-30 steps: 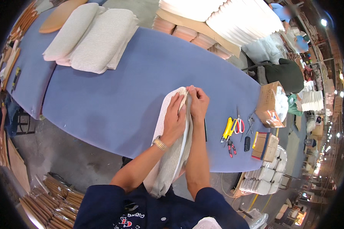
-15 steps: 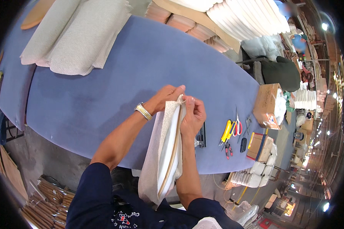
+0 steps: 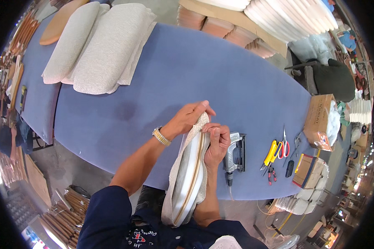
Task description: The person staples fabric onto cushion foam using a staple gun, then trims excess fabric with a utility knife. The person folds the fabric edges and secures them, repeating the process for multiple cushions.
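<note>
A long padded panel [image 3: 190, 191] stands on edge against my body, its white padding and a thin brown board edge showing inside beige fabric [image 3: 174, 189]. My left hand [image 3: 194, 117] is closed on the fabric at the panel's far end, fingers curled over it; a gold-coloured watch is on that wrist. Close beside it, my right hand [image 3: 217, 141] pinches the fabric's other edge between thumb and fingers, the forearm running along the panel's right side. Just right of this hand, a silver and black staple gun [image 3: 235, 153] lies on the blue table [image 3: 166, 70].
Folded beige fabric [image 3: 106, 50] lies at the table's far left. To the right are a yellow-handled tool [image 3: 271, 152], scissors [image 3: 284, 148], red-handled pliers [image 3: 271, 176] and a cardboard box [image 3: 318, 120]. White stacked pieces [image 3: 289, 18] stand beyond the table.
The view has shifted, bringing the staple gun out from behind my right hand. Both hands still grip the fabric at the panel's far end, and the panel's opening shows wider.
</note>
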Demonstrator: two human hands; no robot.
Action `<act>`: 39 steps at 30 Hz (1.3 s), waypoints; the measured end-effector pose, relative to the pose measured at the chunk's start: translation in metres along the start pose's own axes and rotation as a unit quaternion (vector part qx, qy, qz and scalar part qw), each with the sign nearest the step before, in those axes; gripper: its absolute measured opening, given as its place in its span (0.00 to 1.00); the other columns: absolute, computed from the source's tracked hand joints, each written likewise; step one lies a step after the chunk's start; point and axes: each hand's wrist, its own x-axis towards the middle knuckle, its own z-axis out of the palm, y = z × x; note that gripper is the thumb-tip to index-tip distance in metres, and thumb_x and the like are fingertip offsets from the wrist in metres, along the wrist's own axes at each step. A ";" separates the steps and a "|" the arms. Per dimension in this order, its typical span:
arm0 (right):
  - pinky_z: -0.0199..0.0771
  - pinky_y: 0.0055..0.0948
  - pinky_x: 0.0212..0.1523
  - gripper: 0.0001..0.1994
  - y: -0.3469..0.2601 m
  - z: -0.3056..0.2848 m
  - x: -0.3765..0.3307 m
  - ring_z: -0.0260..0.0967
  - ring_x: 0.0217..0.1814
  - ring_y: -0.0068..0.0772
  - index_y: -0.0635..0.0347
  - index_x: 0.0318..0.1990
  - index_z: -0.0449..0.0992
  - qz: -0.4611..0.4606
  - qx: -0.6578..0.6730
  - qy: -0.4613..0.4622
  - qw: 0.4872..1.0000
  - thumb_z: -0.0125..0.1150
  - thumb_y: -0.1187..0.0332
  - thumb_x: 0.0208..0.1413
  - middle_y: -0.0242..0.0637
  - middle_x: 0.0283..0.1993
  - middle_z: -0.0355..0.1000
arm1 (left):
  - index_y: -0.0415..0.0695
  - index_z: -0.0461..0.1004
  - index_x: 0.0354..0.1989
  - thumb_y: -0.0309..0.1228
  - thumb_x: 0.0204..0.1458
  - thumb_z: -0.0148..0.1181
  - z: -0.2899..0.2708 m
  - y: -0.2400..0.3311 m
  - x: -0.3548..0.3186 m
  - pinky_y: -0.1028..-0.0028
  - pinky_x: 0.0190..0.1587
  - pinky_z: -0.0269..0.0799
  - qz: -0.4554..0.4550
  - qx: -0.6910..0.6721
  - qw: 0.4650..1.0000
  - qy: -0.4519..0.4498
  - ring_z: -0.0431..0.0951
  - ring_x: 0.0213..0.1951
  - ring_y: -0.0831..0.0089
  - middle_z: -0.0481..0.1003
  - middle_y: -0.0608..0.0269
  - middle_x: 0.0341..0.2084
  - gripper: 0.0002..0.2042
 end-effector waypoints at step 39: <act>0.75 0.36 0.57 0.39 -0.087 -0.139 0.019 0.73 0.59 0.38 0.60 0.71 0.64 0.243 -0.434 0.019 0.867 0.70 0.77 0.47 0.48 0.63 0.70 | 0.48 0.66 0.70 0.28 0.57 0.60 0.021 0.016 -0.050 0.61 0.69 0.61 0.148 0.133 0.980 0.012 0.66 0.67 0.55 0.67 0.48 0.64 0.29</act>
